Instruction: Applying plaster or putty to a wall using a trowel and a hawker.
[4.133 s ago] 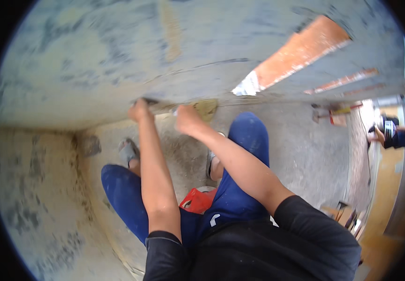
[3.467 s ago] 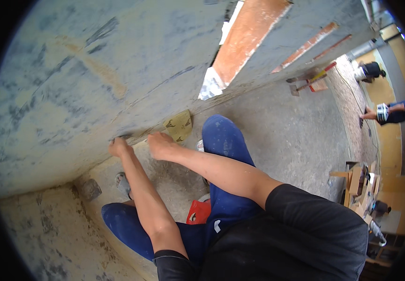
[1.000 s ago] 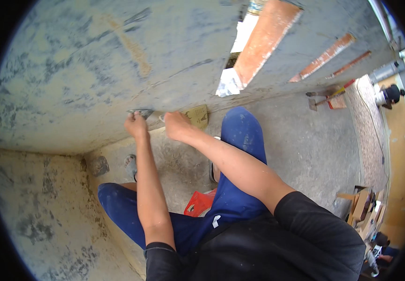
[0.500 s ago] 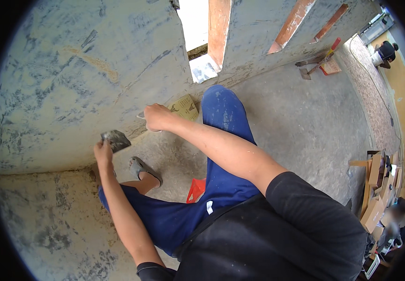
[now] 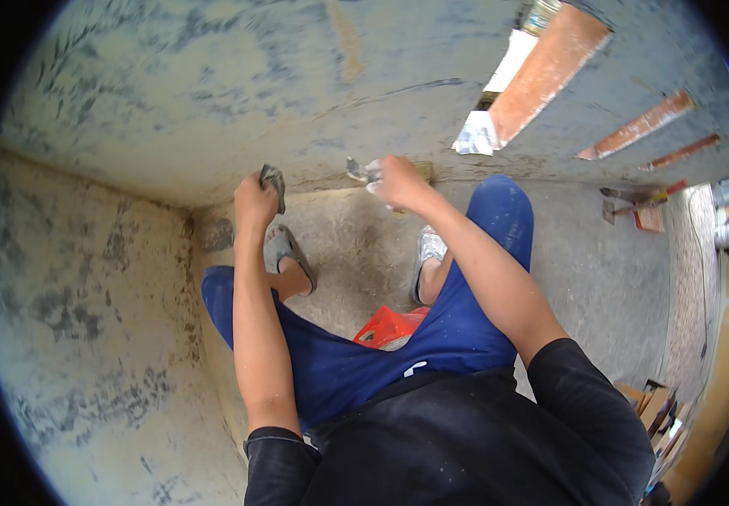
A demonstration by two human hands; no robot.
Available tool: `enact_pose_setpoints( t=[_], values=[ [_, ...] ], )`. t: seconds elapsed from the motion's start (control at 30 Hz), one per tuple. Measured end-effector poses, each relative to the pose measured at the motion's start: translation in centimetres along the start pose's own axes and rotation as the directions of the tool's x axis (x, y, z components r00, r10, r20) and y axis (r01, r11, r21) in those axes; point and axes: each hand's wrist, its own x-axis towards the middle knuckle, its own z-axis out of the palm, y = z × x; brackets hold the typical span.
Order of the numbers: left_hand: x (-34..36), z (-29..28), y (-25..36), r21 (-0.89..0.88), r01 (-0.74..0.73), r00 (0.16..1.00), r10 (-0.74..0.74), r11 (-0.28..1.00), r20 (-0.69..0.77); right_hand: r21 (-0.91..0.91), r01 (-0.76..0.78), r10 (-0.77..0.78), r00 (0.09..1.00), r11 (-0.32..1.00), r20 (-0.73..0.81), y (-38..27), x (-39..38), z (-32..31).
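My left hand (image 5: 256,202) is closed on a dark grey, flat, smeared plate (image 5: 272,184), held close to the foot of the wall. Its handle, if any, is hidden by the fingers. My right hand (image 5: 402,183) is closed on a small putty-smeared tool (image 5: 358,169) with a dark tip and white patches; blur hides its exact kind. Both hands are in front of the patchy grey-green wall (image 5: 213,110), low above the floor. A yellow printed piece (image 5: 424,171) shows partly behind my right hand, against the wall's base.
A red bag or container (image 5: 385,325) sits between my legs on the concrete floor (image 5: 584,261). A second wall (image 5: 78,312) meets the first at left. Slanted openings (image 5: 541,80) cut the wall at right. Tools with a red-yellow handle (image 5: 666,194) lie at far right, boxes (image 5: 655,406) at lower right.
My view has swung, shifting the wall openings right. My hands have come closer together. The left hand's plate has turned more edge-on, and the right hand's tool has come into clearer view.
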Motion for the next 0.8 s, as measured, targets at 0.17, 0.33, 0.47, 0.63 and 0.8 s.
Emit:
enact_pose_setpoints(
  t=[0.17, 0.33, 0.47, 0.63, 0.8],
  values=[
    [0.9, -0.7, -0.5, -0.021, 0.036, 0.999, -0.037, 0.999, -0.009, 0.022, 0.038, -0.036, 0.993, 0.999, -0.109, 1.2, 2.1, 1.8],
    [1.7, -1.5, -1.2, 0.029, 0.045, 0.999, -0.045, 0.999, -0.002, 0.106, 0.019, -0.010, 0.996, 0.994, -0.087, 0.0, 3.0, 3.2],
    [1.8, -2.1, -1.5, 0.044, 0.059, 0.997, -0.061, 0.997, 0.037, 0.045, -0.001, 0.007, 0.991, 0.999, -0.134, -1.6, 4.1, 4.4],
    [1.6, -2.6, -1.2, 0.010, 0.088, 0.996, -0.088, 0.996, 0.028, 0.060, 0.026, -0.016, 0.987, 0.998, -0.161, -2.9, 6.5, 6.0],
    [1.4, -3.4, -2.1, -0.019, 0.139, 0.989, -0.137, 0.990, 0.054, 0.094, -0.030, 0.042, 0.991, 0.995, -0.130, -3.5, 7.6, 7.4]
  ],
)
